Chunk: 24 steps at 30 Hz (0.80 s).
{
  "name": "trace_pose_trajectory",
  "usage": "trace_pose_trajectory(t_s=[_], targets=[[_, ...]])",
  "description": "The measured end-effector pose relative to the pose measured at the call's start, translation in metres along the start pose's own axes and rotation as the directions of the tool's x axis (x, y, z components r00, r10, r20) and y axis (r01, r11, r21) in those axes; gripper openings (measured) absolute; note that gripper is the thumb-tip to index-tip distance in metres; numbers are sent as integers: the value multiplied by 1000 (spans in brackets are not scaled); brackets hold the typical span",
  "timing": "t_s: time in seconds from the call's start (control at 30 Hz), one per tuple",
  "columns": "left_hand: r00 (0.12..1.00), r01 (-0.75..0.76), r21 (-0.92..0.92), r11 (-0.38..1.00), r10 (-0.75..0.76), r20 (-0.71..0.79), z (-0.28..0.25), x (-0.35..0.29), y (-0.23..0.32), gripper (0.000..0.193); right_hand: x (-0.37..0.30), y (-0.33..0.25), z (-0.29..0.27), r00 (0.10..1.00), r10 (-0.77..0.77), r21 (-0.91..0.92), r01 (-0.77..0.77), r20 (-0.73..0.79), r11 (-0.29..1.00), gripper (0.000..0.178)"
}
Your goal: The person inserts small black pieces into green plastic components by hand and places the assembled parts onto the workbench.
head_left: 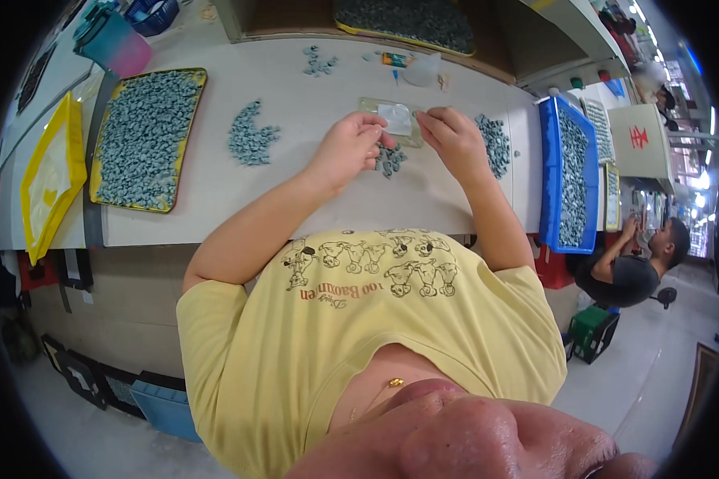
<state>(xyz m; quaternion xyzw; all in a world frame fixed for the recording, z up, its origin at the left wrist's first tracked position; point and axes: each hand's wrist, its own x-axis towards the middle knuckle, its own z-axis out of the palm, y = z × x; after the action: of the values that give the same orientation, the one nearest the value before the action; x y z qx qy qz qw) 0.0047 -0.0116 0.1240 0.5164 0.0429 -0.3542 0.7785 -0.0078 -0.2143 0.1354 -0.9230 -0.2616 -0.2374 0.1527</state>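
My left hand (351, 150) is closed, thumb and fingers pinched together beside a small white sheet (394, 117). What sits between its fingertips is too small to make out. My right hand (454, 140) is pinched as well, at the other side of the sheet; anything in its fingertips is hidden. The sheet lies on a flat, pale greenish plate (411, 141) on the white worktable (319, 209). Just below the plate, partly behind my left fingers, is a small heap of grey-green pieces (391, 162). Another heap of such pieces (495, 145) lies beside my right hand.
On the left, a yellow tray (144, 140) is full of grey-green pieces, with a loose pile (252, 136) nearer me. A yellow-rimmed tray (56, 172) and a bottle (112, 40) stand farther left. To the right is a blue bin (547, 176); beyond it, a person (635, 263) sits working.
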Motion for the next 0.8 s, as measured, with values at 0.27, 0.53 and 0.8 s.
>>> trace_pose_trajectory(t_s=[0.27,0.53,0.8], targets=[[1000,-21,60,998,21,5,-5,15,-11,13,-9,11,14,994,-100,-33,102,35,994,29],[1000,-1,91,996,3,-20,-7,18,-17,12,-12,14,21,986,-153,-76,158,73,985,29],[998,-52,-42,998,54,38,-17,25,-25,12,-21,-1,38,894,442,466,-424,78,776,15]])
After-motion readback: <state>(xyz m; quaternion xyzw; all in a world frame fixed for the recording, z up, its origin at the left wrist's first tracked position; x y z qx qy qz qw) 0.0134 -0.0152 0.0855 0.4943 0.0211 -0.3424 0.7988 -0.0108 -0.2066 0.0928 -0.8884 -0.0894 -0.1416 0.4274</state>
